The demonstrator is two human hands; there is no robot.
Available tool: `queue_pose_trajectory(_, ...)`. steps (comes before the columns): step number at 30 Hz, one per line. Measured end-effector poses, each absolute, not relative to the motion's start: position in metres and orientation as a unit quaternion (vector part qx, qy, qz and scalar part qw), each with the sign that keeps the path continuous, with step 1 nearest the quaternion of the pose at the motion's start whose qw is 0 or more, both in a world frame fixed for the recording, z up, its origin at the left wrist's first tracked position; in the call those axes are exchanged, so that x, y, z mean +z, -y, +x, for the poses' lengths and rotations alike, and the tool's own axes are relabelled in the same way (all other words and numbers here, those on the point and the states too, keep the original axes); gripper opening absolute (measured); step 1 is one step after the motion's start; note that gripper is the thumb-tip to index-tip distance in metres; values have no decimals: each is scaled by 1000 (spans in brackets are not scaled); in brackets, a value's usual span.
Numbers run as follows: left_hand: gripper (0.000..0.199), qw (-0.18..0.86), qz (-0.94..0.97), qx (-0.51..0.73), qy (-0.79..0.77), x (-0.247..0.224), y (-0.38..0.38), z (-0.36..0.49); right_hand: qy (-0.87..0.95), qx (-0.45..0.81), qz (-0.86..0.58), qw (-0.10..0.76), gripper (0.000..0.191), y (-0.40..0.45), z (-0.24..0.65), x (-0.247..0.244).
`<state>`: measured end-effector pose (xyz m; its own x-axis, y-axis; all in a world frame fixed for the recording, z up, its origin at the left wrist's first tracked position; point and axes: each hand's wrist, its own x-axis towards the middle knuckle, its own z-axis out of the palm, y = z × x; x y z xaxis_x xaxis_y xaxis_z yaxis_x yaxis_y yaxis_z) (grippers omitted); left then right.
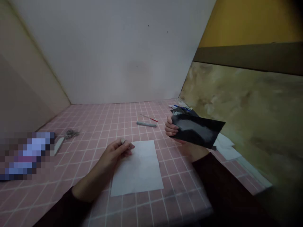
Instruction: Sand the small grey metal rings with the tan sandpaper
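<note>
My right hand [170, 127] grips the left edge of a glossy black sheet [199, 130], raised above the table's right side. Its fingers wrap over the sheet's front, and a pale sheen runs across the surface. Over the upper left corner of a white sheet of paper [139, 170] is my left hand [119, 148], fingers closed in a pinch. A small greyish thing seems to show at those fingers, too unclear to name. The white paper lies flat in front of me.
Behind the paper are a grey marker [146, 124] and a thin red-handled tool [151, 119]. Scissors [71, 134], a white strip [59, 145] and a pixelated object [28, 156] lie left. White papers [227, 148] and a dark pile [184, 110] sit right, by the wall.
</note>
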<state>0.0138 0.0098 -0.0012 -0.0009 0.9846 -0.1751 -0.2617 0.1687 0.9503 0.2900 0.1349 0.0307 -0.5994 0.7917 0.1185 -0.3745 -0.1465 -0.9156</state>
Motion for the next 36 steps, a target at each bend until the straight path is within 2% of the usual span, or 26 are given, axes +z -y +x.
queue_pose_trajectory(4,23,608,373,528,-462,4,-6,17,535,711,-235,391,41,-120,280,30)
queue_pose_trajectory(9,18,615,383,530,-440,11,-1,21,603,705,-302,219,31,-95,254,28)
queue_pose_trajectory(12,19,623,396,520,-430,13,1,23,635,690,-301,174,32,-84,237,26)
queue_pose_trajectory(24,23,663,367,508,-410,2,-4,22,677,635,-324,180,31,-73,222,16)
queue_pose_trajectory(31,24,658,378,490,-429,2,1,25,755,513,-345,219,28,-64,217,15)
queue_pose_trajectory(36,29,642,398,494,-431,-1,1,27,767,496,-339,225,24,-63,216,11)
